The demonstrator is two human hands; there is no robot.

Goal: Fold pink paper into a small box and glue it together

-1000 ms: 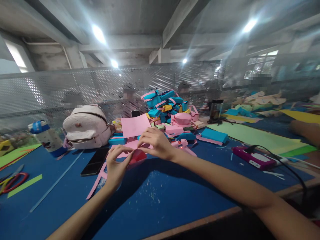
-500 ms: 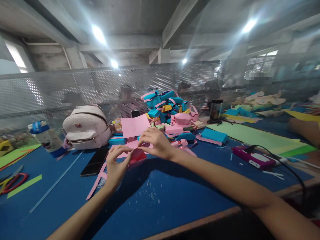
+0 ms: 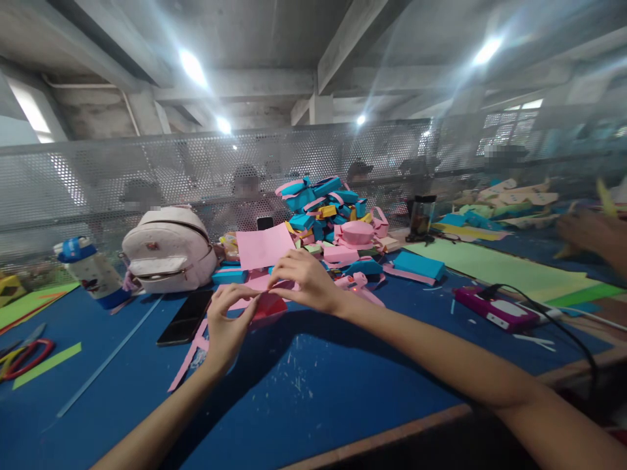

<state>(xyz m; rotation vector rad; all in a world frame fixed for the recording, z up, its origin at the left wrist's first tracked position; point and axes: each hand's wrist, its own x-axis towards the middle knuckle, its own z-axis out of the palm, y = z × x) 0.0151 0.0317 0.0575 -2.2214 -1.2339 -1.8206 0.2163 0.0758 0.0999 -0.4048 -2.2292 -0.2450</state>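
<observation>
Both hands work at the middle of the blue table on a small pinkish-red piece of paper. My left hand pinches its left side between thumb and fingertips. Close beside it, my right hand pinches the upper edge, fingers bent and pressed together. The fingers partly hide the paper, so its full shape cannot be made out. Just behind stands a pink paper sheet, with more pink paper lying below it. A pink glue gun with a small red light lies right of my right hand.
Behind the hands rises a pile of blue and pink paper boxes. To the left are a phone, a white backpack, a bottle and scissors. A purple power bank with a cable lies right; a co-worker's hand is beyond.
My hands hold nearly the same pose on the paper, the right fingertips shifted slightly left. At far right, the co-worker's hand has moved and the yellow paper there is now raised.
</observation>
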